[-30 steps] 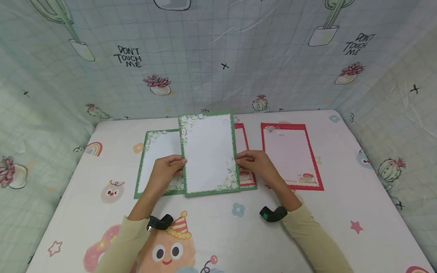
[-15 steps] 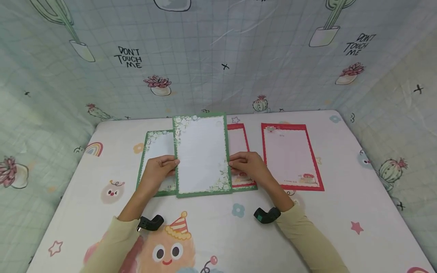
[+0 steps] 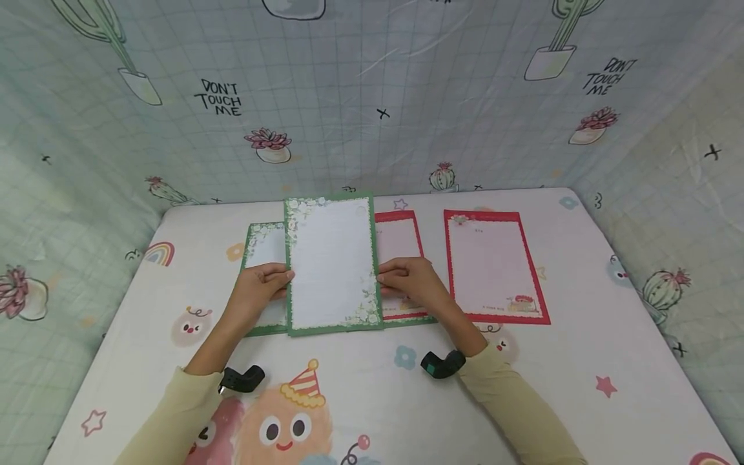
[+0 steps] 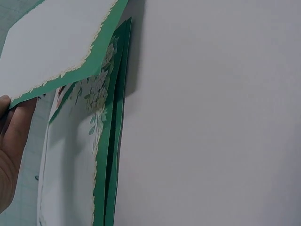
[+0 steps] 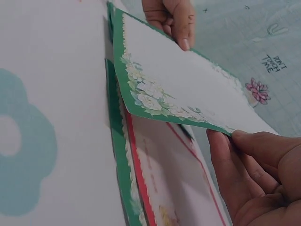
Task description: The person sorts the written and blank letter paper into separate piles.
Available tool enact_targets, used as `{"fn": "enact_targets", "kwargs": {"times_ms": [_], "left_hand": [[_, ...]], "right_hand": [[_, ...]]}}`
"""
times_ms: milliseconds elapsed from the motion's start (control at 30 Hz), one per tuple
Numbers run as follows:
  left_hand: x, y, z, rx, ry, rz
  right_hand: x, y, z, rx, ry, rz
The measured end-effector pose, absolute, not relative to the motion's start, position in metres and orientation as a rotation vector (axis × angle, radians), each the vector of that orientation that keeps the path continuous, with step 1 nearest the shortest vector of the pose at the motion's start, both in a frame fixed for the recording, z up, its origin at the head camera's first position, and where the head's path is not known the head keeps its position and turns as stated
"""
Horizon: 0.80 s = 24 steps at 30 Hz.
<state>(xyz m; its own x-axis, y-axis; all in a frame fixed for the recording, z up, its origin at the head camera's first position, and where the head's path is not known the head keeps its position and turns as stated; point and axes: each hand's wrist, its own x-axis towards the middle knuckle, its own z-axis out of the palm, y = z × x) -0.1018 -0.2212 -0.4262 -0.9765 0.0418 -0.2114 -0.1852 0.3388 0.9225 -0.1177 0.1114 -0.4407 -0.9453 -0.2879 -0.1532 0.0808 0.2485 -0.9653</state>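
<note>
In the head view a white sheet with a green floral border point(image 3: 331, 265) is held up over other sheets. My left hand point(image 3: 256, 294) pinches its left edge between thumb and fingers. At the opposite edge my right hand point(image 3: 411, 281) pinches it the same way, thumb on top in the right wrist view. Below lies another green-bordered sheet point(image 3: 266, 242), partly covered. A red-bordered sheet point(image 3: 401, 242) shows to its right, on top of a green edge point(image 3: 409, 321). From the right wrist, a gap shows between the raised sheet and those beneath.
A second red-bordered sheet point(image 3: 482, 268) lies apart on the right of the table point(image 3: 372, 413). The table cover carries printed cartoon figures. Patterned cloth point(image 3: 360, 142) hangs behind the table and at both sides.
Both hands have carried the raised green-bordered sheet leftward. More of the middle red-bordered sheet shows, and less of the lower green-bordered one at left.
</note>
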Motion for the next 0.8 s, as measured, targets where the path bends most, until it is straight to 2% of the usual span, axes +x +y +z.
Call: {"fn": "enact_targets", "kwargs": {"times_ms": [800], "left_hand": [[-0.092, -0.272, -0.419, -0.097, 2.553, 1.511]], "right_hand": [[-0.123, 0.057, -0.449, -0.259, 2.166, -1.788]]}}
